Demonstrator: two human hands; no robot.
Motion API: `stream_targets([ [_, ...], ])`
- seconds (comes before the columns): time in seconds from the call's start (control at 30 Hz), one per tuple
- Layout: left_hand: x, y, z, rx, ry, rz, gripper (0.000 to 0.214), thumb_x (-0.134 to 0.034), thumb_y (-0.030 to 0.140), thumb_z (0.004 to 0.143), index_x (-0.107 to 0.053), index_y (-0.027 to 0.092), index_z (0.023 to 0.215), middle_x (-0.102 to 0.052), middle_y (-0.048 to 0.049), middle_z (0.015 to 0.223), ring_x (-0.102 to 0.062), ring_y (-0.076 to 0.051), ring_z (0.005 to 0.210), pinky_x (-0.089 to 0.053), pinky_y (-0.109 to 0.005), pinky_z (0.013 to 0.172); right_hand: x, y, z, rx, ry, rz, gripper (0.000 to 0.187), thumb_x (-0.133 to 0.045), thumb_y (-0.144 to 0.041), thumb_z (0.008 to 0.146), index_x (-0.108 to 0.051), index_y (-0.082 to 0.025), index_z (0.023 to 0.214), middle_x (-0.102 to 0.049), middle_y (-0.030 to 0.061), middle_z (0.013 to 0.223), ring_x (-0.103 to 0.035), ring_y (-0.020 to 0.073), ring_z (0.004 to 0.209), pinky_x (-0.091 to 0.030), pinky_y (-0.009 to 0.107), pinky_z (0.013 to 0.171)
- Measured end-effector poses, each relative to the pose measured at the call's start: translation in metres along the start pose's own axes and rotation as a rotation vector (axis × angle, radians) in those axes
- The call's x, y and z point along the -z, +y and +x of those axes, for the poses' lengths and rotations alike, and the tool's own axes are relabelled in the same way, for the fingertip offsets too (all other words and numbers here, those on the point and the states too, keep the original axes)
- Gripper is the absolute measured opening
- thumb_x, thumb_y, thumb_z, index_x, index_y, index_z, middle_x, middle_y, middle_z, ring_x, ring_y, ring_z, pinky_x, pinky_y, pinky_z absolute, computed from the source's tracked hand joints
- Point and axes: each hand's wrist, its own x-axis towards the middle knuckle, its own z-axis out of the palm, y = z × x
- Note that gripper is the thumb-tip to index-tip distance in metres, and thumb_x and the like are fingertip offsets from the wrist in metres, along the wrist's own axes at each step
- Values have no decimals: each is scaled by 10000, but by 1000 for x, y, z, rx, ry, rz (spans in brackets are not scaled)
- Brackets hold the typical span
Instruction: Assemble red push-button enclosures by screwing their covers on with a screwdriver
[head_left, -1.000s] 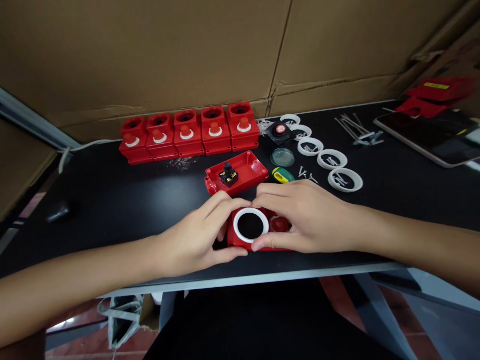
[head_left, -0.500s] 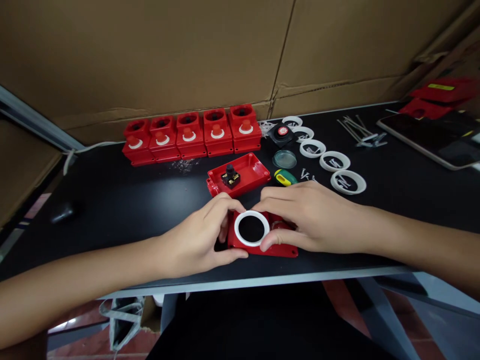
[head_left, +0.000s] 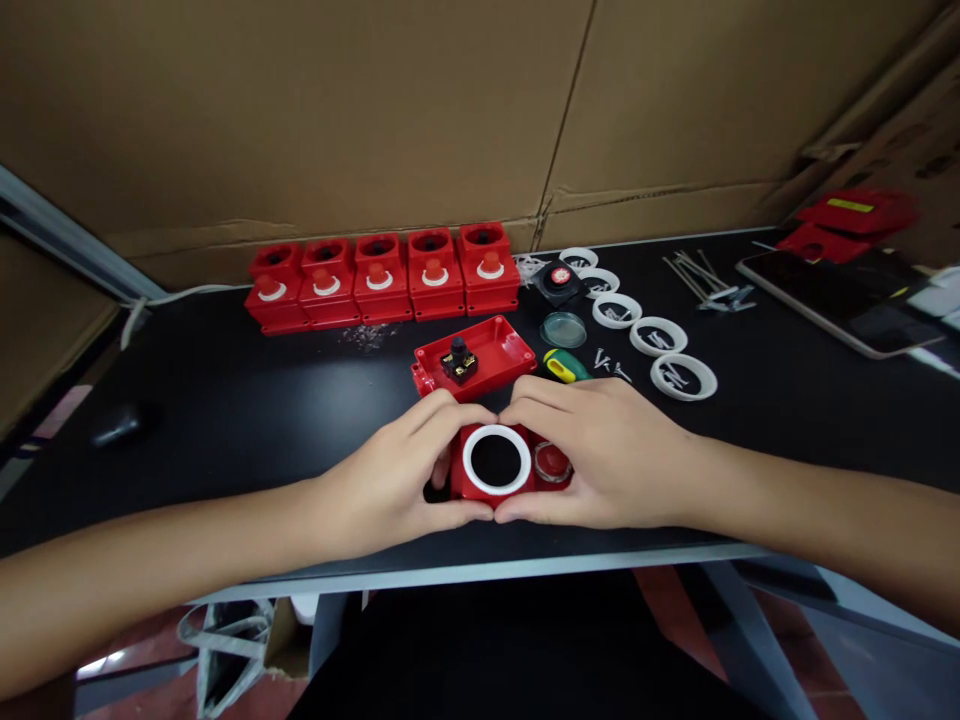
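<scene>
Close to the table's front edge, a red plastic housing cover [head_left: 471, 490] is gripped between both hands. A white ring [head_left: 468, 474] with a dark round middle sits on its left part, and a round red button [head_left: 553, 461] shows on its right part. My left hand [head_left: 397, 475] is closed around the left side, thumb at the front and index finger at the back. My right hand [head_left: 607, 455] curls around the other side, and its thumb and fingertips meet those of the left. Just behind lies an open red box [head_left: 499, 365] holding a black switch block [head_left: 459, 360].
Several red button housings [head_left: 381, 280] stand in a row at the back. Right of the open box are a green-yellow screwdriver handle [head_left: 564, 367], a clear disc [head_left: 563, 329], loose screws [head_left: 602, 358] and several white rings [head_left: 684, 377]. A tablet-like device [head_left: 814, 305] lies far right.
My right thumb has moved from the ring's front right to the housing's front side, beside the left thumb. The red button is now more exposed. The whole view has shifted slightly.
</scene>
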Motion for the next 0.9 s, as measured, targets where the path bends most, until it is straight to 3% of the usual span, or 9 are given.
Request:
stream_targets([
  [0.1, 0, 0, 1, -15, 4, -1, 504, -863, 466, 1017, -600, 272, 1401, -631, -12, 1179, -534, -92, 673, -530, -269, 638, -2, -6, 0, -29, 22, -15, 582, -686, -713, 1021, -754, -135, 1012, -708, 53, 925, -634, 163, 664, -404, 307, 577],
  [0.27, -1, -1, 2, -25, 17, -32, 524, -923, 422, 971, -604, 261, 1355, -614, 17, 1097, -530, -102, 675, -507, -268, 623, 3, -5, 3, -94, -20, 173, 454, -793, -621, 979, -752, -169, 993, -695, 2, 900, -624, 125, 690, -408, 275, 611],
  [0.63, -2, 3, 1, 74, 13, -131, 474, -914, 400, 965, -605, 248, 1290, -605, 4, 1083, -575, -137, 731, -519, -303, 640, 11, -2, 5, -126, -139, 262, 493, -679, -655, 1063, -766, -171, 1021, -693, 26, 930, -593, 128, 704, -366, 283, 623],
  [0.9, -3, -1, -1, 100, 28, -152, 475, -923, 451, 951, -580, 247, 1209, -633, 1, 1072, -588, -139, 731, -516, -297, 627, 17, 4, 4, -133, -229, 328, 522, -629, -647, 1103, -794, -167, 1223, -752, 62, 1065, -703, 169, 838, -502, 309, 718],
])
